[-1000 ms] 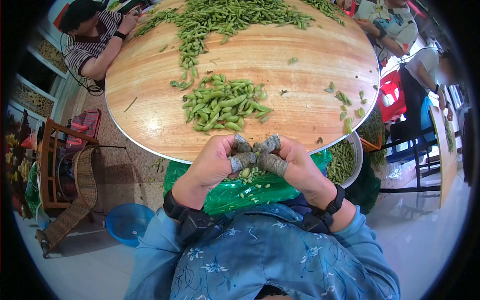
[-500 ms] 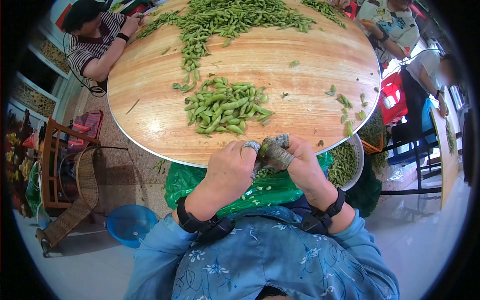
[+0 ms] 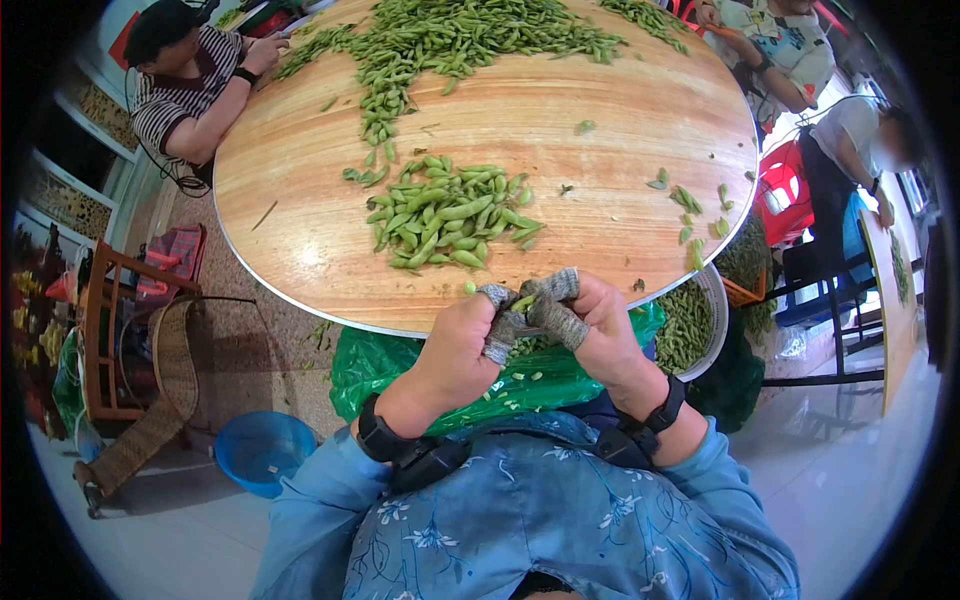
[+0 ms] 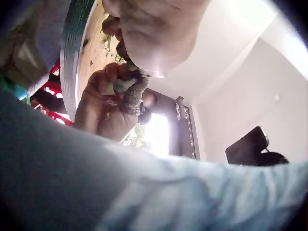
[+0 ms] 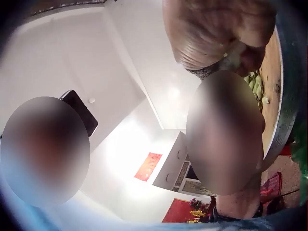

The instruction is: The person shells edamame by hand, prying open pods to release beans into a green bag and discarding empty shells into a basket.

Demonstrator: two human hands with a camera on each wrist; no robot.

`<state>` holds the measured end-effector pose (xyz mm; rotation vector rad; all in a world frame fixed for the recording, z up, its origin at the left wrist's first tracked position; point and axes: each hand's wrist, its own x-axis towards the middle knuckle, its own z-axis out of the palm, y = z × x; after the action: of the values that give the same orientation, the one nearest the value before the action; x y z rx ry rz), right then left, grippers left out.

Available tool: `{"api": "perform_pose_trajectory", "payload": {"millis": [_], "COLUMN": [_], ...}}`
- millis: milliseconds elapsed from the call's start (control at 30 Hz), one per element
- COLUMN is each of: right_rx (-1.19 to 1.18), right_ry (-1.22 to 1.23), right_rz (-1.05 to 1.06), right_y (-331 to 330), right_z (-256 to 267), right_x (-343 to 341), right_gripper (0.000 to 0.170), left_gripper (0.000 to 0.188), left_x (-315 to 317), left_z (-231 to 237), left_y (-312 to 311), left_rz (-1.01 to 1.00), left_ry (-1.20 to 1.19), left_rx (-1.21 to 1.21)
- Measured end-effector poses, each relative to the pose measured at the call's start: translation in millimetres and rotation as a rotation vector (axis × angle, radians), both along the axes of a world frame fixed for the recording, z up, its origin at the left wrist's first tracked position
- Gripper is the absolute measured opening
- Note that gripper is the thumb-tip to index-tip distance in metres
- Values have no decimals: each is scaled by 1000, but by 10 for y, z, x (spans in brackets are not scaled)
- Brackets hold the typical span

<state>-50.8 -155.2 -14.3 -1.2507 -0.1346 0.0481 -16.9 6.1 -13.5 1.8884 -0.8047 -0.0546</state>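
Observation:
In the head view, both hands meet over the near edge of the table, with grey knitted covers on thumbs and fingers. A green soybean pod (image 3: 523, 303) lies between their fingertips. My right hand (image 3: 606, 335) pinches the pod, and my left hand (image 3: 452, 345) grips its other end with thumb and forefinger. A small green piece (image 3: 470, 287) shows beside the left forefinger. Beyond the hands sits a small heap of pods (image 3: 440, 215). Shelled beans (image 3: 520, 378) lie on green plastic (image 3: 375, 375) below. Both wrist views show the hands close together, the pod mostly hidden.
A large pile of pods (image 3: 470, 40) covers the far side of the round wooden table (image 3: 300, 200). Scattered pods lie at its right. A white basket of pods (image 3: 712, 310) stands below right, a blue basin (image 3: 262, 450) on the floor left. Other people sit around the table.
The left hand turned palm-down and shifted right, then rolled back so its thumb and fingertips show. Pale beans seen between the hands earlier are out of sight; a green pod now shows there.

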Motion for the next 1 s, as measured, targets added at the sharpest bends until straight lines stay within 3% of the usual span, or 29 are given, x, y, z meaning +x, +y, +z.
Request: {"api": "perform_pose_trajectory", "payload": {"millis": [133,200,233,300,333,400,633,700,733,800,833,900,1000], "right_rx": [-8,-134,-134,-310,-309,-631,-852,-645,-646,-297,-297,18,112], "right_ry": [-14,-90,-90,-55,-55,-296,-384,-330,-332,-26,-27,130,180], "right_rz": [12,11,12,-41,-39,-86,-129,-289,-290,-240,-242,-152,-146], "right_y": [-3,-23,-22,-18,-10,2,71,100,74,-25,-61,-104,-77], "right_z": [-3,-27,5,125,163,215,123,119,99,48,60,95,86], "right_x": [-7,-5,-9,-34,-38,-34,-33,-34,-22,11,15,14,20], "right_gripper": [13,12,12,12,12,17,17,13,13,13,13,15,10], "left_gripper": [14,9,9,6,6,6,18,21,21,15,15,14,22], "left_x": [30,110,108,96,98,114,86,42,61,124,126,101,23], "left_z": [90,113,116,124,165,270,144,183,173,137,128,114,150], "left_y": [26,67,60,39,47,55,-30,-86,-38,119,140,168,-9], "left_rz": [-22,-113,-113,-51,-50,-75,-79,48,46,30,28,-43,-78], "left_ry": [269,659,658,441,441,701,643,768,766,804,803,1031,894], "left_rx": [-119,-166,-167,-145,-144,-68,-195,-418,-418,-354,-353,-379,-358]}}
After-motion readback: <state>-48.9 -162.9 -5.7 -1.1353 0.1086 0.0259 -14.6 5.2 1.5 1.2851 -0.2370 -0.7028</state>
